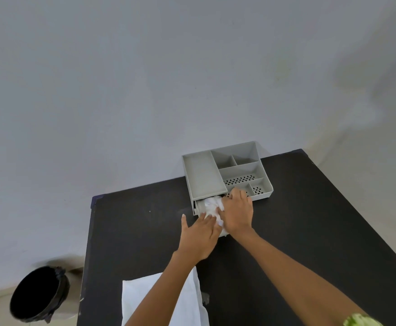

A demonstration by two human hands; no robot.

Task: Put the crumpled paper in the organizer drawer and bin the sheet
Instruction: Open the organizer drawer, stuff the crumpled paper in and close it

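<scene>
A grey desk organizer with several compartments stands at the far side of the black table. Its drawer is pulled out toward me below the left tray. White crumpled paper lies in the drawer. My right hand presses down on the paper from the right, fingers bent over it. My left hand rests flat at the drawer's front edge, fingers spread, touching the paper's near side. A flat white sheet lies at the table's near edge, partly hidden by my left forearm.
A round black bin lined with a dark bag stands on the floor to the left of the table. A pale wall rises behind the table. The table's right part is bare black surface.
</scene>
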